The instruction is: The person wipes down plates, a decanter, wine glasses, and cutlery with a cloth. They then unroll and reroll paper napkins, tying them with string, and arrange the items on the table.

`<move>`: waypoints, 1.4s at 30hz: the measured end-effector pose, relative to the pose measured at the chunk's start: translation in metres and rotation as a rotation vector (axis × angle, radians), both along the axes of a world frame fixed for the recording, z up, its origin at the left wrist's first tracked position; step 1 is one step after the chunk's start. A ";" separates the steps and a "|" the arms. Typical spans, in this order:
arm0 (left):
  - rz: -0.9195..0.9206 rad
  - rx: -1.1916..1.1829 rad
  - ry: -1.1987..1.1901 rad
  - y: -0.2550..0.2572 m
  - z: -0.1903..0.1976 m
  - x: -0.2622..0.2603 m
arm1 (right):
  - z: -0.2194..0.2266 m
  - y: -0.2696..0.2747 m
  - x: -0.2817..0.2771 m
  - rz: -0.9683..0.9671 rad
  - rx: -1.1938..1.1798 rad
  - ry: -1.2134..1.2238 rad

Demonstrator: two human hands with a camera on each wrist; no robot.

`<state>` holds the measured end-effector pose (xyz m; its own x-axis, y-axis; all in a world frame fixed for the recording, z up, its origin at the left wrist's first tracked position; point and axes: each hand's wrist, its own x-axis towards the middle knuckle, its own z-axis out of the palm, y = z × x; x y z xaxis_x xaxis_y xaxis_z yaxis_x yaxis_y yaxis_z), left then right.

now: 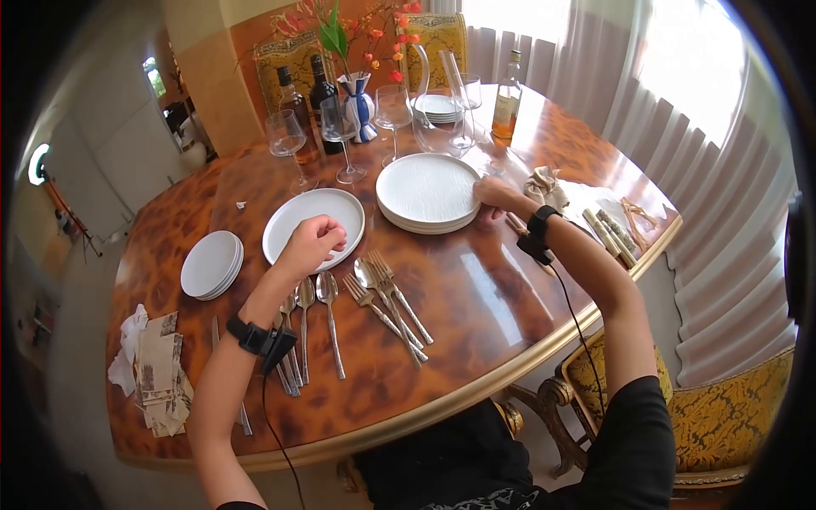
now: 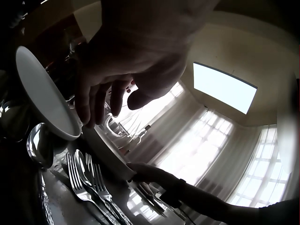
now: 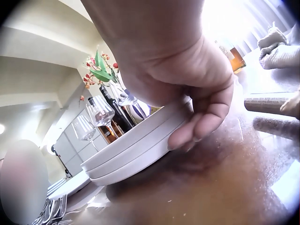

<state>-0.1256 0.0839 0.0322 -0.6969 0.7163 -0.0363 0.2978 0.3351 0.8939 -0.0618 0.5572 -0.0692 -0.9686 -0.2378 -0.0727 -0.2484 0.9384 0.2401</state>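
Note:
At the right edge of a stack of large white plates (image 1: 429, 189), my right hand (image 1: 503, 197) grips the rim. The right wrist view shows its fingers (image 3: 206, 123) curled against the side of the stacked plates (image 3: 136, 151), the thumb mostly hidden. My left hand (image 1: 313, 245) hovers above a single white plate (image 1: 319, 206), its fingers loosely bent and holding nothing. Below that plate lie several spoons (image 1: 327, 291), and to their right a group of forks (image 1: 360, 292) with a spoon among them.
Small stacked plates (image 1: 209, 262) stand at the left, near patterned napkins (image 1: 160, 365). Wine glasses (image 1: 338, 127), dark bottles (image 1: 321, 93), a flower vase (image 1: 360, 106) and a decanter (image 1: 435, 119) stand behind. An amber bottle (image 1: 506, 102) and rolled napkins (image 1: 608, 234) are to the right.

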 end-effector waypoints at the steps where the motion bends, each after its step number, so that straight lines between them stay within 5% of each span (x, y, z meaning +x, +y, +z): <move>1: -0.011 -0.058 0.036 0.016 -0.003 -0.010 | 0.005 -0.002 0.001 0.007 -0.049 -0.049; 4: -0.012 -0.139 0.061 0.070 -0.012 -0.042 | 0.036 -0.042 0.017 -0.079 -0.014 -0.101; 6: 0.045 -0.180 0.081 0.105 -0.008 -0.044 | 0.036 -0.051 0.018 -0.651 -0.658 -0.072; 7: 0.109 -0.220 0.087 0.120 -0.007 -0.046 | 0.053 -0.071 0.032 -0.759 -0.913 0.008; 10: 0.134 -0.330 -0.003 0.156 -0.015 -0.064 | 0.046 -0.065 0.031 -0.640 -0.847 -0.039; 11: 0.158 -0.329 0.036 0.163 -0.019 -0.064 | 0.059 -0.077 0.042 -0.770 -1.019 0.061; 22: 0.180 -0.430 0.202 0.170 -0.044 -0.075 | 0.051 -0.068 0.048 -0.737 -1.163 0.147; 31: 0.207 -0.217 0.007 0.157 -0.047 -0.080 | 0.022 -0.064 0.042 -0.614 -1.112 0.301; 33: 0.221 -0.222 -0.012 0.155 -0.044 -0.076 | 0.028 -0.071 0.056 -0.638 -1.371 0.327; 42: 0.187 -0.300 0.070 0.156 -0.040 -0.071 | 0.069 -0.065 0.185 -0.717 -1.568 0.452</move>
